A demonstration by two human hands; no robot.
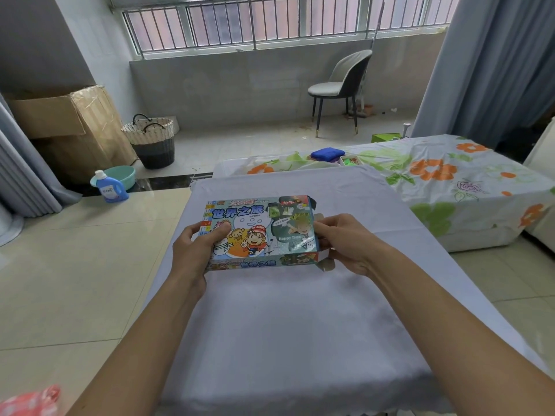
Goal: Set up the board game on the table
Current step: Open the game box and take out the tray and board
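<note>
A colourful cartoon-printed board game box (pixel 264 229) is held just above the table covered in a pale lilac cloth (pixel 285 325). My left hand (pixel 195 250) grips the box's left end, thumb on its top face. My right hand (pixel 345 241) pinches the right end, where the end flaps stand open. What is inside the box is hidden.
A second table under a flowered cloth (pixel 435 181) stands at the right rear, with a blue cloth (pixel 327 153) and a small tray on it. On the floor to the left are a detergent bottle (pixel 109 187), a basin, a woven basket (pixel 153 141) and a cardboard box. A chair (pixel 339 88) stands by the window.
</note>
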